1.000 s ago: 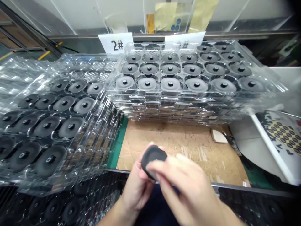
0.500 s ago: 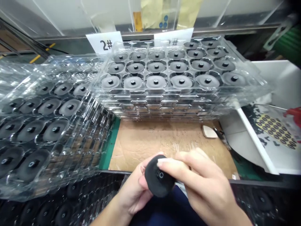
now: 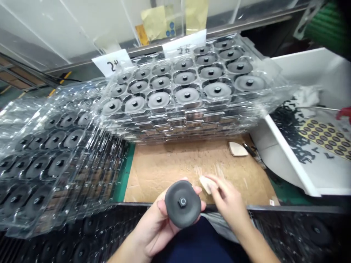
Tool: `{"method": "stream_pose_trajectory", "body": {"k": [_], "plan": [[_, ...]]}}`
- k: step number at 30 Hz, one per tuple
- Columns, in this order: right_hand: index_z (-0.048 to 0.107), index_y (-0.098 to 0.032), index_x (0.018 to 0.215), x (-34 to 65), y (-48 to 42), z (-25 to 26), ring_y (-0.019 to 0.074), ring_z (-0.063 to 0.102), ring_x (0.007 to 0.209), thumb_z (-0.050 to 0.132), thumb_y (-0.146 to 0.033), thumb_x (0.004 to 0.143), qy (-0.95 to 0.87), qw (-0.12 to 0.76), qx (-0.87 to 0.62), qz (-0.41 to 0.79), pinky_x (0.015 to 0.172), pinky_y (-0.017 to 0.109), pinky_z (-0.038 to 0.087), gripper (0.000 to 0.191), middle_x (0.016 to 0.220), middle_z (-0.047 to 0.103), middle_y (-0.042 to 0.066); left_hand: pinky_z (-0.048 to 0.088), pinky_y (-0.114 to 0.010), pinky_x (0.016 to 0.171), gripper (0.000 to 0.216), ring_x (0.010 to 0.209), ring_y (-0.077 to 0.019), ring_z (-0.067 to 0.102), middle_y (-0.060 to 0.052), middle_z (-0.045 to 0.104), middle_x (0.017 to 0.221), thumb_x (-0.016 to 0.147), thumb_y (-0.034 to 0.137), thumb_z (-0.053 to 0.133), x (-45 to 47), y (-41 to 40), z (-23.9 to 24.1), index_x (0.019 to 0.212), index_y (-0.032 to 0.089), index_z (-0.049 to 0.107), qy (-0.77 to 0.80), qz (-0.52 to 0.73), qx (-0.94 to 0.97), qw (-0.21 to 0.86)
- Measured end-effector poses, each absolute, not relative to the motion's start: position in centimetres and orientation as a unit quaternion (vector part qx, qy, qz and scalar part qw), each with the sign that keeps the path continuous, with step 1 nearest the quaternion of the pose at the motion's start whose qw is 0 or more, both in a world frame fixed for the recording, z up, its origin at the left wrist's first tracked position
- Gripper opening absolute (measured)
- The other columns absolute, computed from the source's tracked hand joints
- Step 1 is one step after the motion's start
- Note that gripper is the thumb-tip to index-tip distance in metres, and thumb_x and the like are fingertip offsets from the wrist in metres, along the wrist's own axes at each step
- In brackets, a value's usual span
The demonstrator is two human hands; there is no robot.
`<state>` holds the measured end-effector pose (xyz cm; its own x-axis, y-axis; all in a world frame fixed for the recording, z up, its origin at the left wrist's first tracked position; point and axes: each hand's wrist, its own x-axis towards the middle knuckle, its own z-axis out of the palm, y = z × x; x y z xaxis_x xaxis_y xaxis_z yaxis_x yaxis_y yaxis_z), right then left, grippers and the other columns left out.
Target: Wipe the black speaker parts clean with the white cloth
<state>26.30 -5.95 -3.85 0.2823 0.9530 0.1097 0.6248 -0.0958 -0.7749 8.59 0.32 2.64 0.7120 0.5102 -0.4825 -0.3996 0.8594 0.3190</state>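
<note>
My left hand (image 3: 156, 223) grips a black rounded disc (image 3: 189, 213) by its edge, its face tilted up at me. A short hollow stud with a nut-like top stands at the disc's centre. To the right, over the cardboard, the fingers of my right hand (image 3: 226, 197) close on a small cream-coloured pad (image 3: 205, 184). The pad's exact kind does not show. Beneath both hands lies the brown cardboard sheet (image 3: 161, 160).
Stacked clear plastic trays (image 3: 175, 120) of similar black discs stand behind the cardboard. More trays (image 3: 82, 160) are on the left. A white bin (image 3: 290, 157) at right holds black scraps and a yellow sticker sheet (image 3: 326, 137). A cream-faced tool (image 3: 238, 149) lies by the bin.
My right hand has left the disc, moved down to the right and taken hold of the cream pad. The disc stays in my left hand, now facing up more. The camera view has tilted.
</note>
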Motion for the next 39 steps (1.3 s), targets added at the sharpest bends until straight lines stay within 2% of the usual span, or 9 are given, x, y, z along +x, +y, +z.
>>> {"method": "stream_pose_trajectory", "body": {"k": [3,7,11,15,18,25,29,36,39], "plan": [[0.054,-0.027,0.115,27.0,-5.4,1.5,0.0177,0.061,0.091,0.048,-0.019,0.086,-0.565,0.434,-0.682,0.165,0.078,0.032,0.046,0.031,0.106,0.065,0.001,0.049,-0.032,0.085,0.053,0.099,-0.0265,0.062,-0.009,0.067,0.108,0.060,0.038,0.072,9.9,0.0,2.9,0.109,0.020,0.061,0.299,0.231,0.127,0.917],[0.058,-0.024,0.112,26.7,-4.6,5.9,0.0149,0.059,0.073,0.046,-0.014,0.086,-0.690,0.446,-0.541,0.180,0.067,0.030,0.040,0.030,0.087,0.068,0.001,0.048,-0.025,0.084,0.049,0.094,-0.0197,0.062,-0.006,0.070,0.097,0.056,0.037,0.076,10.7,-0.1,2.9,0.101,0.018,0.066,0.337,0.226,0.163,0.899],[0.062,-0.025,0.105,26.8,-3.9,5.7,0.0141,0.054,0.065,0.045,-0.011,0.086,-0.682,0.344,-0.612,0.206,0.062,0.030,0.035,0.029,0.077,0.066,0.000,0.048,-0.022,0.081,0.049,0.090,-0.0156,0.063,-0.002,0.070,0.099,0.055,0.034,0.077,10.8,-0.1,2.6,0.102,0.023,0.065,0.374,0.270,0.172,0.870],[0.057,-0.020,0.112,25.3,-3.8,4.9,0.0153,0.058,0.077,0.043,-0.013,0.087,-0.650,0.448,-0.597,0.141,0.071,0.031,0.040,0.030,0.093,0.067,0.004,0.049,-0.025,0.077,0.049,0.082,-0.0179,0.064,-0.003,0.071,0.083,0.051,0.039,0.078,10.9,0.3,2.9,0.095,0.020,0.068,0.361,0.266,0.208,0.869],[0.055,-0.013,0.116,23.5,-5.1,4.6,0.0186,0.060,0.079,0.049,-0.010,0.083,-0.621,0.442,-0.641,0.090,0.074,0.034,0.044,0.034,0.095,0.067,0.009,0.049,-0.025,0.080,0.058,0.089,-0.0191,0.063,-0.003,0.070,0.097,0.045,0.033,0.081,10.7,0.9,3.0,0.100,0.024,0.066,0.371,0.318,0.233,0.841],[0.062,-0.026,0.102,23.8,-6.5,1.9,0.0156,0.065,0.084,0.052,-0.022,0.084,-0.473,0.528,-0.589,0.388,0.068,0.021,0.054,0.021,0.096,0.069,0.001,0.047,-0.030,0.086,0.051,0.096,-0.0215,0.063,-0.002,0.067,0.107,0.057,0.025,0.078,9.4,1.3,3.0,0.105,0.027,0.062,0.299,0.378,0.183,0.857],[0.061,-0.025,0.108,24.5,-5.2,1.1,0.0184,0.065,0.090,0.053,-0.028,0.085,-0.316,0.587,-0.638,0.385,0.070,0.023,0.054,0.024,0.106,0.066,0.004,0.045,-0.031,0.090,0.053,0.101,-0.0235,0.061,-0.001,0.066,0.110,0.055,0.024,0.078,8.4,1.5,3.0,0.106,0.028,0.062,0.292,0.391,0.163,0.858],[0.058,-0.021,0.111,20.2,-2.9,7.1,0.0188,0.061,0.084,0.051,-0.015,0.083,-0.594,0.503,-0.600,0.185,0.073,0.031,0.049,0.030,0.099,0.066,0.005,0.046,-0.028,0.089,0.056,0.098,-0.0199,0.061,-0.001,0.067,0.106,0.050,0.028,0.081,6.9,1.0,2.6,0.103,0.027,0.063,0.313,0.403,0.152,0.847],[0.058,-0.013,0.109,18.7,-1.9,7.0,0.0162,0.059,0.074,0.050,-0.009,0.081,-0.703,0.444,-0.510,0.221,0.070,0.031,0.047,0.029,0.088,0.067,0.006,0.044,-0.031,0.091,0.048,0.097,-0.0201,0.062,-0.001,0.067,0.106,0.056,0.026,0.078,5.7,1.1,2.1,0.102,0.027,0.064,0.343,0.410,0.144,0.833]]}}
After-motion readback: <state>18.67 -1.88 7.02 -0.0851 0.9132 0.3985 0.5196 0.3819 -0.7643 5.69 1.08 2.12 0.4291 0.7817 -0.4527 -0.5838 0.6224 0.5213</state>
